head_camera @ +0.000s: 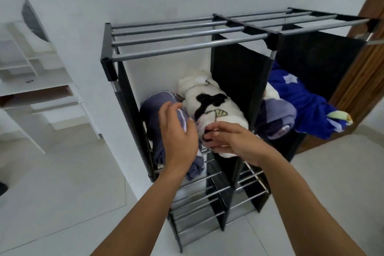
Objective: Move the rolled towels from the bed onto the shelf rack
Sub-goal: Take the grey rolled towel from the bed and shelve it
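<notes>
A black shelf rack (108,68) with grey metal bars stands against the white wall. On its upper left shelf lie a rolled purple-grey towel (153,108) and a rolled cream towel (209,97) with a black pattern. My left hand (176,131) rests on the purple-grey towel's front end, fingers curled over it. My right hand (232,139) presses on the cream towel's front end, fingers spread. In the right compartment sit a rolled lavender towel (278,116) and a bright blue towel (305,106) with white stars, which hangs out over the edge.
Lower rack shelves (199,199) of bare metal bars show below my forearms. A white shelf unit (35,89) stands at the left. A wooden door (361,81) is at the right behind the rack. The floor is pale tile.
</notes>
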Demonstrator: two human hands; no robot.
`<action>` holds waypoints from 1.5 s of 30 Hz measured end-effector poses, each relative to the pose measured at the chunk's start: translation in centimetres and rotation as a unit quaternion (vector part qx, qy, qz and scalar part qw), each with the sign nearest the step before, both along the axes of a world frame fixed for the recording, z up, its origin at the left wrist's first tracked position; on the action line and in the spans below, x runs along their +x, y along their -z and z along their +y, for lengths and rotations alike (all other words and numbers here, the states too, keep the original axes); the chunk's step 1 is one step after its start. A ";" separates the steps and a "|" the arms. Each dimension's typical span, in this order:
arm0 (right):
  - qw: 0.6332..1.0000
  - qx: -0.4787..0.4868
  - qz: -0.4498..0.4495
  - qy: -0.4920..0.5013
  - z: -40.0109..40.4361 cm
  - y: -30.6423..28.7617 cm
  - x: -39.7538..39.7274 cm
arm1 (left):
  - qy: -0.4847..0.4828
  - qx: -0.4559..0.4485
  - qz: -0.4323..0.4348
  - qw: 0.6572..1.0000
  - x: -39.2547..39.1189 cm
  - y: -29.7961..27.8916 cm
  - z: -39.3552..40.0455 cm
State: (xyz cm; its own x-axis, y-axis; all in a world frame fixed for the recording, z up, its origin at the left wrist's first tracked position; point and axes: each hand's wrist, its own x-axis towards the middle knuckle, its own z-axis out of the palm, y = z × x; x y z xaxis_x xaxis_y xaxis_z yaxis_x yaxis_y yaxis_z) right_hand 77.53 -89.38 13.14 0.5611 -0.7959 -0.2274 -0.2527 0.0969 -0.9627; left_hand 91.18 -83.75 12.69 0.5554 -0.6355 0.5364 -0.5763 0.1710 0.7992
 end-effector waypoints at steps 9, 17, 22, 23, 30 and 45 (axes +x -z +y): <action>0.931 0.056 -0.021 0.361 9.8 4.2 -23.7 | 0.374 0.202 -0.107 0.899 -17.2 3.2 0.1; 0.757 0.075 -0.043 0.647 33.0 9.5 -42.6 | 0.570 0.328 -0.298 0.692 -39.8 9.1 9.1; 0.569 0.097 -0.102 0.811 54.0 12.3 -49.9 | 0.663 0.298 -0.355 0.588 -54.1 10.6 20.9; 0.525 0.097 -0.109 0.838 57.9 12.7 -50.6 | 0.681 0.290 -0.366 0.564 -56.8 11.1 23.6; 0.251 0.071 -0.161 0.952 77.0 14.9 -52.0 | 0.802 0.249 -0.461 0.287 -70.9 13.9 42.4; 0.017 0.168 -0.202 0.965 84.7 21.6 -54.3 | 0.816 0.335 -0.470 0.043 -86.4 20.4 63.3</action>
